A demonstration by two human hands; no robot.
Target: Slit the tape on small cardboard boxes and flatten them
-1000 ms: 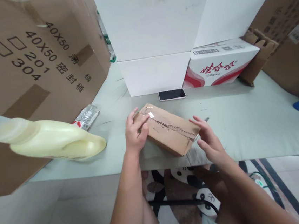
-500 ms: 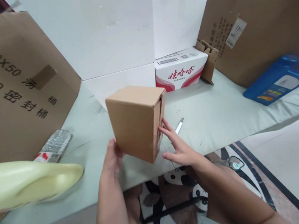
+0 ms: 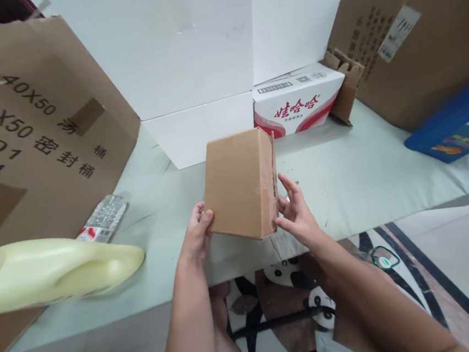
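A small brown cardboard box [image 3: 239,184] is held up over the pale green table [image 3: 362,174], one broad face toward me and its taped seam on the right side. My left hand [image 3: 198,232] grips its lower left corner, thumb on the front. On the other side, my right hand [image 3: 294,212] presses fingers and thumb against the box's right edge. Both forearms rise from the bottom of the view.
A cream plastic jug [image 3: 53,271] lies at the left, beside a crushed clear bottle [image 3: 103,216] and a big printed carton [image 3: 27,140]. White boxes [image 3: 190,64], a red-and-white carton [image 3: 298,103], a brown carton [image 3: 420,36] and a blue pack [image 3: 454,130] line the back and right.
The box was lying on the table under both hands; it has been lifted and turned upright, then rotated so a broad face points at me. The view has shifted right.
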